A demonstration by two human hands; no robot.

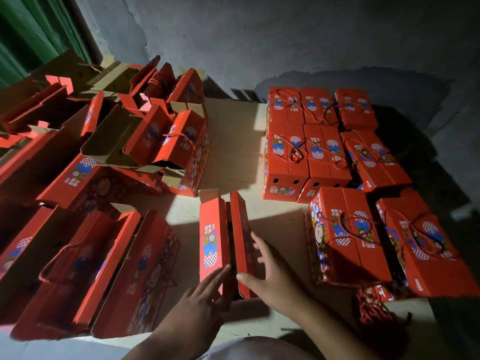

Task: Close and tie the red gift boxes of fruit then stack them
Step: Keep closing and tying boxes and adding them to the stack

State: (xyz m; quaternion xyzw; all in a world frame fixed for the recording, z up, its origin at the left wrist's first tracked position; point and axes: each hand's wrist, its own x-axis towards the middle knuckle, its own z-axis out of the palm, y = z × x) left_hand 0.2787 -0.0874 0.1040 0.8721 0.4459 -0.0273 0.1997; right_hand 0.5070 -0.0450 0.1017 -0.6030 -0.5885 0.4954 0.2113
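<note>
A red gift box (213, 237) stands in front of me in the middle, its two top flaps raised and a dark gap between them. My left hand (205, 294) touches the near end of the left flap with straight fingers. My right hand (267, 271) lies flat against the outside of the right flap, fingers spread. On the right, tied boxes (306, 141) with red cord handles stand in rows, and two more closed boxes (348, 235) sit nearer to me. Open boxes (124, 268) crowd the left side.
All boxes rest on flat cardboard sheets (233, 141) on the floor. A bundle of red cords (371, 307) lies at the lower right, beside the nearest closed boxes. A grey wall (285, 35) runs behind, with a green curtain (33, 29) at the far left.
</note>
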